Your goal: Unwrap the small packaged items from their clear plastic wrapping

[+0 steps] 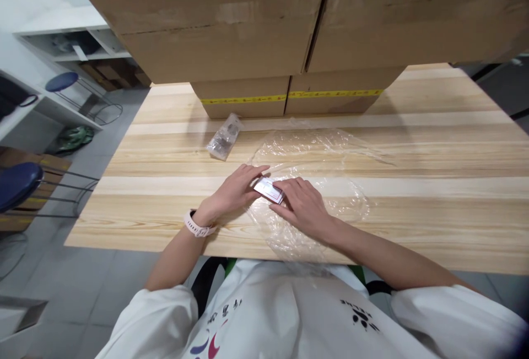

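Between my two hands is a small flat white rectangular piece with printed lines, like a folded leaflet or card (266, 188). My left hand (237, 191) pinches its left end between thumb and fingers. At its right end, the thumb and fingers of my right hand (303, 205) close on it. Under and around my hands spreads a crumpled clear plastic bag (347, 199), which reaches down to the table's front edge. Beyond my left hand lies a small clear packet (225, 137) with dark pieces inside.
Large cardboard boxes (206, 23) rise at the back of the wooden table (438, 199); the lower ones carry yellow tape (243, 99). On the left, off the table, are blue stools (20, 183) and white shelves (37, 111). My pink watch strap (198, 227) circles the left wrist.
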`<move>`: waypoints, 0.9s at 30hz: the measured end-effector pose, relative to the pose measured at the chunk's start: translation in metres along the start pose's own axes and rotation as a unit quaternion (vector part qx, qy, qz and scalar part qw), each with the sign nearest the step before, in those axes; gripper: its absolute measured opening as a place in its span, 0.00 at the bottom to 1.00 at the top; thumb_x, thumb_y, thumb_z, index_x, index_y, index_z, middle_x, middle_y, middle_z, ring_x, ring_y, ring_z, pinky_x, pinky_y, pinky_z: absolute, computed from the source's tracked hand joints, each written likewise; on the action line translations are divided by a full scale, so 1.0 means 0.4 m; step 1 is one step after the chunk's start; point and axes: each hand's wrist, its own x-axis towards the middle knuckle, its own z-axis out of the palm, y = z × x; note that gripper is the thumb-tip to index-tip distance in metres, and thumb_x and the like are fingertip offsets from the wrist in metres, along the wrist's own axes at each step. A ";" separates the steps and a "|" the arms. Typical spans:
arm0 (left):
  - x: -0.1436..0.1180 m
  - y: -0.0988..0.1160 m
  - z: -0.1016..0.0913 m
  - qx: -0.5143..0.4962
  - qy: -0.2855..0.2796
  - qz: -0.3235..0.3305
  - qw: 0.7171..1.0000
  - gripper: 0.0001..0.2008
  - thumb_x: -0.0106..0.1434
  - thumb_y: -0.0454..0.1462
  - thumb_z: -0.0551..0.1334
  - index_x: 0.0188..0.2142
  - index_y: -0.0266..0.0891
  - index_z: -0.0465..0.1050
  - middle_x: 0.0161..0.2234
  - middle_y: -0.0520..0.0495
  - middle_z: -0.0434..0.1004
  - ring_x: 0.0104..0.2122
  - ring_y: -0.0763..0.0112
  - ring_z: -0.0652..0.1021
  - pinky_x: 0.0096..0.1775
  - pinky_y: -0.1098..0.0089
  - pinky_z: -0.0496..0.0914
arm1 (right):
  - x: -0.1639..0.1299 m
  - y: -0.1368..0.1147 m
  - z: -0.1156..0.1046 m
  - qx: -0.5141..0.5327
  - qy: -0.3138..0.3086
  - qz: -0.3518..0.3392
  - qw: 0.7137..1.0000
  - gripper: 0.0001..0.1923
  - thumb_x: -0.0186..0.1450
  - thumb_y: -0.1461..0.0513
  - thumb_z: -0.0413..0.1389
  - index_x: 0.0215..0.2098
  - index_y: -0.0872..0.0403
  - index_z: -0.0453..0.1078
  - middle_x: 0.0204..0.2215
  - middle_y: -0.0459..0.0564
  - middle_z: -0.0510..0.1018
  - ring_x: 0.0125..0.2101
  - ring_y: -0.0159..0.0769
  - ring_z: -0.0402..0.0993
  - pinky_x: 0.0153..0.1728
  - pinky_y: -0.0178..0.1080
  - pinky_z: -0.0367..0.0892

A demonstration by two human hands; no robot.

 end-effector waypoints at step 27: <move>-0.069 -0.094 -0.172 0.141 0.138 -0.320 0.927 0.10 0.57 0.30 0.57 0.32 0.39 0.77 0.31 0.45 0.81 0.33 0.59 0.78 0.36 0.65 0.66 | 0.040 0.103 -0.095 0.572 -0.082 0.342 0.741 0.17 0.61 0.55 0.69 0.49 0.45 0.82 0.52 0.53 0.83 0.50 0.46 0.81 0.49 0.51 0.79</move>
